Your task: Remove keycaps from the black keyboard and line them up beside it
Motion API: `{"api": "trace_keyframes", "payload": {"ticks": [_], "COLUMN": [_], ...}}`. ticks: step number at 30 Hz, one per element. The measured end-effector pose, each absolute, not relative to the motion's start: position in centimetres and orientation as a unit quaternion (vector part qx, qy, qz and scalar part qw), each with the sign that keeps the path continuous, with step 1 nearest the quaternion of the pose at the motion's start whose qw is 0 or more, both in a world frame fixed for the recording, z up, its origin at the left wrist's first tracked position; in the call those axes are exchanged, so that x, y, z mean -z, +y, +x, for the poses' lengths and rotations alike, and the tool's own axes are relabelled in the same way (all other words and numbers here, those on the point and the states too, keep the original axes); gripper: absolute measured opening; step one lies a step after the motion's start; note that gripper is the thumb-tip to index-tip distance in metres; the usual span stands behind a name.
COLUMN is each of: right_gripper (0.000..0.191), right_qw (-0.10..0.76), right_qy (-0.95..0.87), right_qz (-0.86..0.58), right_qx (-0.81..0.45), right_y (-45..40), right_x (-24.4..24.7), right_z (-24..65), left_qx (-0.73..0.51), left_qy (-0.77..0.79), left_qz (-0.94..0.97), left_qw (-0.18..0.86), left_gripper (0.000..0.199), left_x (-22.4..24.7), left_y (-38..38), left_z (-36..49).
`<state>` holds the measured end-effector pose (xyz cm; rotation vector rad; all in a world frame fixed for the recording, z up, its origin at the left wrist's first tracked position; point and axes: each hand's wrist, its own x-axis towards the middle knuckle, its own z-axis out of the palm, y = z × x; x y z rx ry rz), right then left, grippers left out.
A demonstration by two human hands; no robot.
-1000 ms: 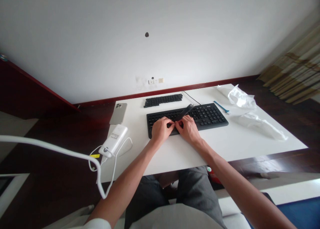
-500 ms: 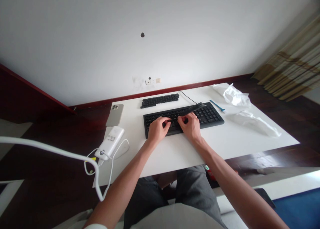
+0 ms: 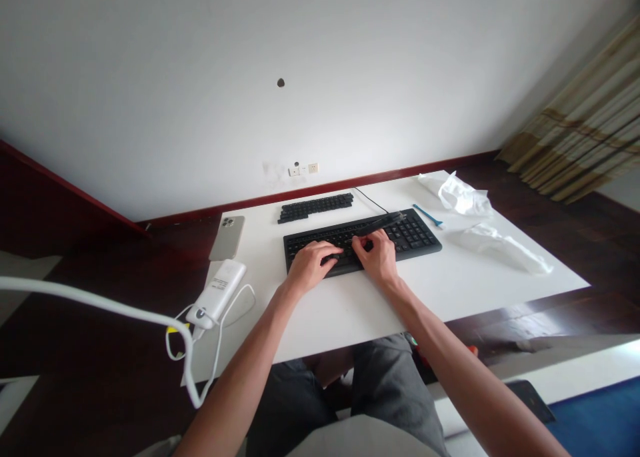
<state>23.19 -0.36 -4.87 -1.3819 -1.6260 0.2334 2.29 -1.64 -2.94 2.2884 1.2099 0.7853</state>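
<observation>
Black rectangular keyboard (image 3: 405, 234) lies lengthwise left to right on the white worktop (image 3: 350, 317). Left hand (image 3: 311, 267) and right hand (image 3: 379, 257) sit on its keys, fingers (image 3: 334, 249) curled, any grip hidden; the right is nearer the slim dark strip (image 3: 381, 221) slanting across its far edge.

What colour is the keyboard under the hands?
Black; the keyboard shows best in the head view.
</observation>
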Motion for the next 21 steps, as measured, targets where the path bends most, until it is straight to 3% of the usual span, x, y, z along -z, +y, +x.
{"api": "trace_keyframes", "payload": {"ticks": [4,9,21], "right_gripper": [0.027,0.026,0.029], "right_qw": [0.481,0.482,0.484], "right_qy": [-0.664,-0.664,-0.648], "right_qz": [-0.563,-0.563,-0.576], "right_qx": [-0.098,-0.101,-0.12], "right_y": [-0.3,-0.3,-0.2], "right_x": [5.0,5.1,5.1], "right_z": [23.3,23.3,23.4], "left_qx": [-0.28,-0.285,-0.236], "left_qy": [0.445,0.471,0.558], "left_qz": [0.822,0.81,0.794], "left_qw": [0.219,0.201,0.044], "left_gripper": [0.019,0.027,0.02], "left_x": [3.1,2.8,1.8], "left_y": [-1.4,-1.1,7.3], "left_z": [2.1,1.8,-0.2]}}
